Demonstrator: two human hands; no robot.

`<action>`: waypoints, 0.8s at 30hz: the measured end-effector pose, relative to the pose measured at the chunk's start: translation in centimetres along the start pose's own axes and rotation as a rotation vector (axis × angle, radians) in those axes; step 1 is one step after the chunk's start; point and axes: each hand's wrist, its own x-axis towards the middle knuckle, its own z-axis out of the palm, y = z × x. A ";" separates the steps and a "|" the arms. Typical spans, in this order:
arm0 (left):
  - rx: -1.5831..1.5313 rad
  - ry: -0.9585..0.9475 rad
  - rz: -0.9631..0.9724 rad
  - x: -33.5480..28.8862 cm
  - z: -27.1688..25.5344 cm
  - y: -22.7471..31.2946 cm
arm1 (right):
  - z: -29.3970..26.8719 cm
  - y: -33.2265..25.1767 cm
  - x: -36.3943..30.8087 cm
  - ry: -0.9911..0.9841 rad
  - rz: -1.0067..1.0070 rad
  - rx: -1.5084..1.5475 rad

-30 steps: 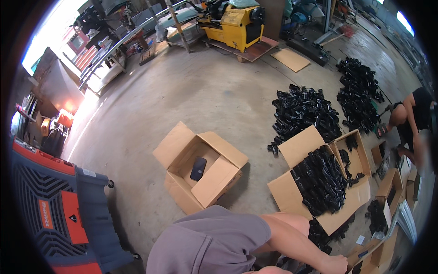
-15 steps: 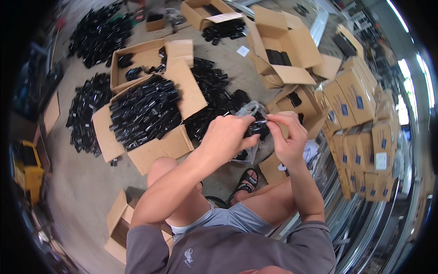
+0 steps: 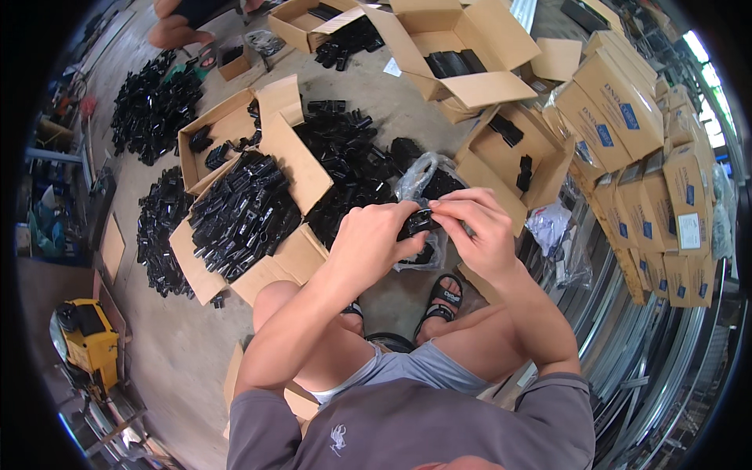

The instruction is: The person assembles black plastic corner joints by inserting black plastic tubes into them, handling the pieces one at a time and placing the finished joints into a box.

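Above my knees, my left hand [image 3: 374,237] is closed round a small glossy black plastic part [image 3: 419,224]. The thumb and fingers of my right hand [image 3: 476,227] pinch together at the part's right end; whether they hold a smaller piece there is too small to tell. Beneath and beyond the hands lies a clear plastic bag [image 3: 419,178] with black parts by it. An open carton heaped with similar black parts [image 3: 244,211] stands to the left of my hands. More of them form a loose pile [image 3: 345,160] on the floor just past it.
Further black piles [image 3: 160,106] lie at the far left. Open cartons [image 3: 501,59] stand ahead, one holding black pieces. Stacked sealed boxes [image 3: 611,110] and long metal profiles [image 3: 627,392] are on the right. A yellow machine [image 3: 88,345] stands at left. Another person's leg [image 3: 178,31] shows at far left.
The view has shifted, bringing the yellow machine and another person's leg further in. My hands stay together at the black part, which now shows more plainly between them.
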 end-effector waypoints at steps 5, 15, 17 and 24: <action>-0.014 -0.025 0.040 0.6 1.3 0.4 | -0.5 0.6 -0.5 0.006 -0.061 -0.002; -0.011 -0.037 0.014 0.3 1.5 1.0 | -1.5 0.5 -1.2 -0.147 -0.128 -0.083; -0.001 -0.035 0.015 0.1 1.5 0.7 | -1.3 0.3 -1.3 -0.159 -0.128 -0.094; 0.016 -0.039 -0.066 0.2 0.3 0.9 | -1.5 -0.5 -1.2 -0.067 0.141 0.057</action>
